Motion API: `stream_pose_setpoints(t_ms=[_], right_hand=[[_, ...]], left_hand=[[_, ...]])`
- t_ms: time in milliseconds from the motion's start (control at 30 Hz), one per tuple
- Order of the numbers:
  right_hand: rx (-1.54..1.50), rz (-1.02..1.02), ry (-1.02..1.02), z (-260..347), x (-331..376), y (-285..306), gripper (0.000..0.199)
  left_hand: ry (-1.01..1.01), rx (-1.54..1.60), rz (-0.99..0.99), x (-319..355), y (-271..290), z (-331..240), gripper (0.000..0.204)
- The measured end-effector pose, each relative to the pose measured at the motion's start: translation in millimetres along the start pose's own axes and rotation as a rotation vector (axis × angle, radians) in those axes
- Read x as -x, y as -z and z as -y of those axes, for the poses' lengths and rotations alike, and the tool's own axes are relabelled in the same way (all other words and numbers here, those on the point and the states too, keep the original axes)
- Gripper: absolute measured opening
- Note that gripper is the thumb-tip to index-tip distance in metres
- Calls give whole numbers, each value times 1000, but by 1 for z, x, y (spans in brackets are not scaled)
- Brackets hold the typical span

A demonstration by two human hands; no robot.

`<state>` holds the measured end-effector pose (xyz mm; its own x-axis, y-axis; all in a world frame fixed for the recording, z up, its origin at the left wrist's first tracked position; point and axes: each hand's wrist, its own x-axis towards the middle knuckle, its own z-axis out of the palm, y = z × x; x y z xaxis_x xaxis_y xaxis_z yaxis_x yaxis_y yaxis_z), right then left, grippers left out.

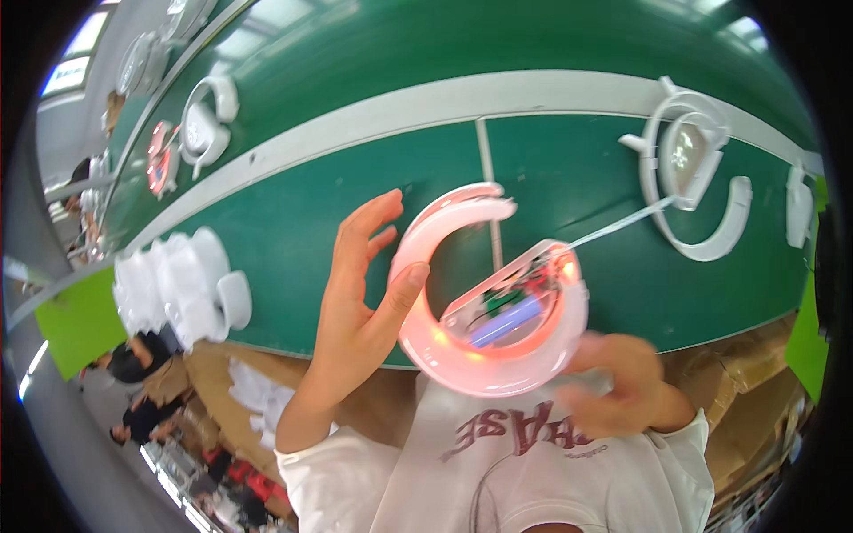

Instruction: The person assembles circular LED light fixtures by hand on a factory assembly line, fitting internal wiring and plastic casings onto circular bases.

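A pink C-shaped plastic housing (498,377) is held up over the near edge of the green table. Inside its open compartment are a green circuit board (505,302), a blue-violet cylindrical battery (506,322), thin wires and glowing orange lights. My left hand (360,293) has it by the left side, thumb across the front of the ring, other fingers raised beside it. My right hand (622,377) is at the ring's lower right, its fingers smeared by motion; whether it touches the ring is unclear. A pale strip (622,222) runs between the pink housing and a white C-shaped housing (711,244).
Stacked white plastic parts (182,284) stand at the table's left. Beyond the pale divider (355,115) lie another white ring part (204,133) and a pink piece (162,160). A small white part (798,206) sits far right. Cardboard (755,382) is below the table edge.
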<state>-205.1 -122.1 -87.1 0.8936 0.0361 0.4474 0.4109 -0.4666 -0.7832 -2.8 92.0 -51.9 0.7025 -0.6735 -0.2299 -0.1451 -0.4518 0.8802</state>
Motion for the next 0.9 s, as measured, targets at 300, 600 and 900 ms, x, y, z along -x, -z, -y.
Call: stream_pose_setpoints(t_ms=[300, 600, 900], right_hand=[[114, -86, -449, -1, -13, -14, 90], [189, -167, -493, 4, -11, -26, 66], [23, -145, -518, -1, -10, -19, 57]], left_hand=[[23, -286, 198, 41, -10, 8, 72], [81, -307, 73, 49, -23, 16, 71], [96, -186, -8, 35, -14, 10, 80]])
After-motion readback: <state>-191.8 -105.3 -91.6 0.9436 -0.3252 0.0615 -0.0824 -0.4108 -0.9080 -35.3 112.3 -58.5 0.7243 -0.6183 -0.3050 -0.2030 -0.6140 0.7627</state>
